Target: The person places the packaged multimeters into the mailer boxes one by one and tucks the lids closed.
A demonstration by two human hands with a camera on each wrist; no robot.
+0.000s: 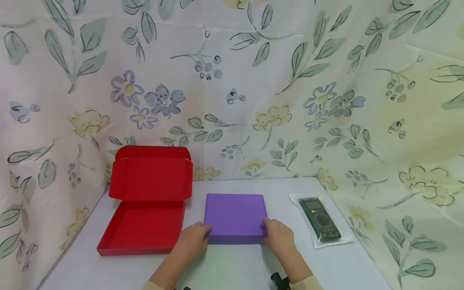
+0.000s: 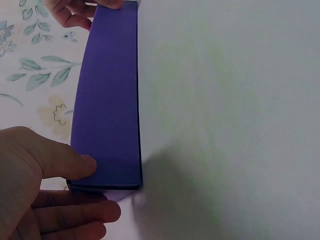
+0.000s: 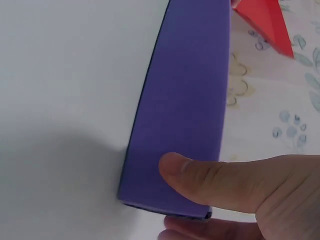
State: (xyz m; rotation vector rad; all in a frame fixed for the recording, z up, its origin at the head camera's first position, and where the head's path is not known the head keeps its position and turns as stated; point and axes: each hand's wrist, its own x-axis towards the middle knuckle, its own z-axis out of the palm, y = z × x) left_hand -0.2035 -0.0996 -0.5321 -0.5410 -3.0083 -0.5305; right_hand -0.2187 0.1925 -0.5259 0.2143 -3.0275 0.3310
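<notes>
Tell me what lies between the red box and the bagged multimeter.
In the head view, the purple box lies between the red box and multimeter, held at its sides by the left hand and right hand.

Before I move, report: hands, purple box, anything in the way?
Left hand, right hand: gripping purple box. Looks closed. Nothing visibly blocking: red box left, meter right.

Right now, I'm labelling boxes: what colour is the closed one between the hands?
Purple; the closed box shows best in the head view.
</notes>
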